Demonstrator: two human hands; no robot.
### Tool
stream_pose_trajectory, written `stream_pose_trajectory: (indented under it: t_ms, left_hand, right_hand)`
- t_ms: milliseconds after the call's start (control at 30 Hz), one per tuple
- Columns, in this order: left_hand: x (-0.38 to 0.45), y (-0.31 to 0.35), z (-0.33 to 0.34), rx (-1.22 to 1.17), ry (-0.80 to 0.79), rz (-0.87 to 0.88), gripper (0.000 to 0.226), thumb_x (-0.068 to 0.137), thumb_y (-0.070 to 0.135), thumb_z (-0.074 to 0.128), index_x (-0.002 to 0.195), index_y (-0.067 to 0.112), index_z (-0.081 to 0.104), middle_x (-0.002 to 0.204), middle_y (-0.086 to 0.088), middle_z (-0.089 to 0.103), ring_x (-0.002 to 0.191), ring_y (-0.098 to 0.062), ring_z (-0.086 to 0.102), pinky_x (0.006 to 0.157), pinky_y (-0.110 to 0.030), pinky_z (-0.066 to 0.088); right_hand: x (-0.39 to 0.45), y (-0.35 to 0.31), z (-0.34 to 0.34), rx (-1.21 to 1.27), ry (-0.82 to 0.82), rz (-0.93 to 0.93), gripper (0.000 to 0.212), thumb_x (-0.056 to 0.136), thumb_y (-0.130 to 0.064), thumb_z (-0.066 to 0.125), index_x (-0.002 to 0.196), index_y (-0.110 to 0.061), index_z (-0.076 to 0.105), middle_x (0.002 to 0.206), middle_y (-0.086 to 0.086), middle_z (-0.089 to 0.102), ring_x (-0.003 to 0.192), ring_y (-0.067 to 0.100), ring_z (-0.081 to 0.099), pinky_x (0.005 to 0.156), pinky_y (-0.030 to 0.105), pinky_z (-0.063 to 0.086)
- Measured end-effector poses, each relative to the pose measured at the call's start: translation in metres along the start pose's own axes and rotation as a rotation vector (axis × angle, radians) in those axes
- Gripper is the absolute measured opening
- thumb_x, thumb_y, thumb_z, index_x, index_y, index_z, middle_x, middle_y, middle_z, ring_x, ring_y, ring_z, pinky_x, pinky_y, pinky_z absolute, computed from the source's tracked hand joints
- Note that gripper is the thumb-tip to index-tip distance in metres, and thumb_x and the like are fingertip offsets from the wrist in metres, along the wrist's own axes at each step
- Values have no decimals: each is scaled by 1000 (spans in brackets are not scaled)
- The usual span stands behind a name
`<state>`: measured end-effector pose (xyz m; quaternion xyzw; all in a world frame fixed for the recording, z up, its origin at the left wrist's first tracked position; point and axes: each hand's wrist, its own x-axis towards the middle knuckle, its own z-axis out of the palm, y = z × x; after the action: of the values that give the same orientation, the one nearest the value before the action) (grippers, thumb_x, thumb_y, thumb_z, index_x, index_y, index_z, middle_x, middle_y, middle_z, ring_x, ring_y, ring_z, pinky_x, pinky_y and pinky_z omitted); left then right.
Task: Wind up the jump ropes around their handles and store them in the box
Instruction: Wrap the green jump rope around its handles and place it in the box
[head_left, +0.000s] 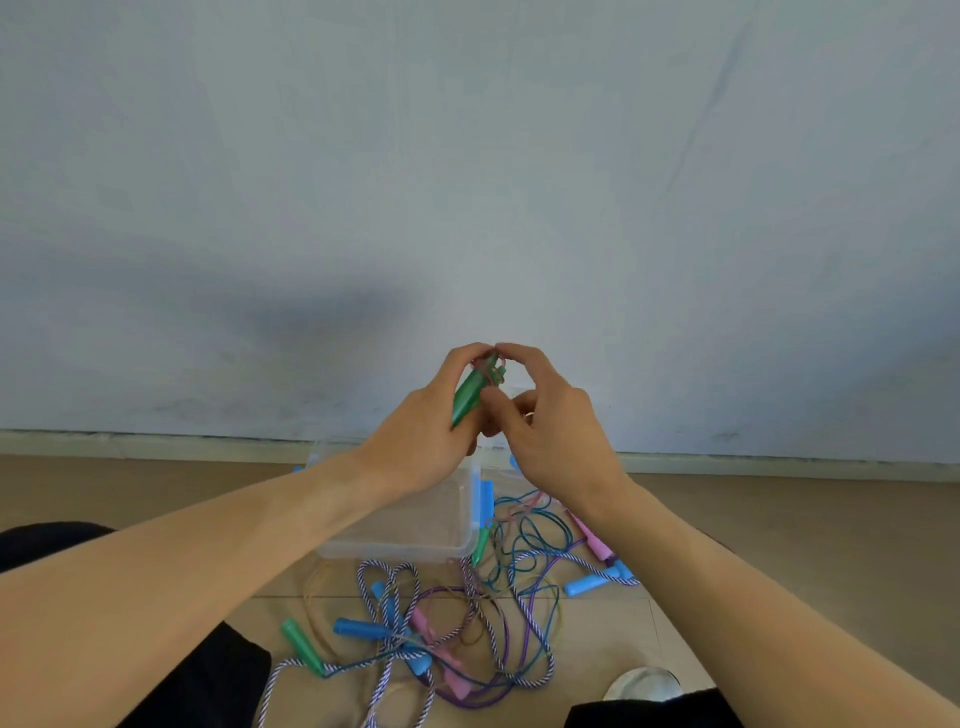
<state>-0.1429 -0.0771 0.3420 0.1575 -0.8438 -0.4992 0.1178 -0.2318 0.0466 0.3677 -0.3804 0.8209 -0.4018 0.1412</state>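
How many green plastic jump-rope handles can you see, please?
3: one green plastic handle held by the left hand, one beside the clear box, one on the floor. Others may be hidden.

A green handle (470, 392) with thin cord wound round its top is held tilted above the clear plastic box (395, 545) (open-topped, on the floor by the wall). Loose jump ropes (457, 623) lie tangled on the floor along the box's near and right sides.

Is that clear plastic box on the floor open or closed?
Open. The clear box has no lid on top; its bare floor shows between the walls. The left forearm hides part of it.
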Motion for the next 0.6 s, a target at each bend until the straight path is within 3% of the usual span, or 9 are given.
stream_pose_trajectory:
  t_ms: [67, 200, 267, 400, 500, 600]
  left_hand:
    - [-2, 3, 0, 19, -32, 4, 48, 102, 19, 49, 142, 33, 29, 66, 5, 61, 45, -2, 55, 45, -12, 38]
    - [-2, 7, -3, -2, -47, -16, 44, 102, 23, 50, 139, 31, 28, 68, -4, 60, 40, -2, 53, 43, -13, 38]
    - [-2, 7, -4, -18, -42, -33, 41, 101, 24, 51, 136, 30, 29, 67, -7, 60, 38, -3, 52, 42, -16, 39]
    - [-1, 4, -5, -36, -34, -69, 36, 101, 26, 52, 130, 32, 30, 65, -7, 60, 37, -6, 49, 44, -28, 45]
    - [-2, 3, -8, -45, -21, -68, 34, 100, 25, 53, 127, 29, 33, 59, 7, 58, 38, -5, 47, 44, -29, 45]
    - [-3, 5, -10, -78, -43, -72, 32, 100, 29, 54, 124, 32, 34, 63, -1, 56, 41, -7, 47, 44, -29, 46]
  right_hand:
    - [2, 3, 2, -74, 49, -27, 30, 99, -29, 53, 128, -30, 49, 72, -4, 72, 56, 4, 61, 53, 16, 45]
    - [5, 2, 8, -189, 96, -54, 21, 101, -25, 50, 120, -19, 49, 76, 1, 72, 65, 19, 64, 60, 39, 51]
    - [6, 1, 10, -217, 111, -88, 17, 101, -24, 49, 116, -15, 49, 77, 2, 72, 65, 24, 63, 59, 40, 50]
    - [10, 2, 8, -176, 100, -135, 11, 101, -23, 50, 108, -16, 51, 72, -1, 72, 55, 14, 59, 52, 31, 45]
    - [12, 0, -2, -44, -3, -125, 9, 100, -23, 53, 108, -21, 49, 67, -2, 71, 48, 4, 55, 48, 14, 38]
    - [13, -2, -14, 62, -125, -98, 10, 99, -23, 55, 107, -21, 49, 65, 3, 70, 41, 5, 47, 47, 13, 36]
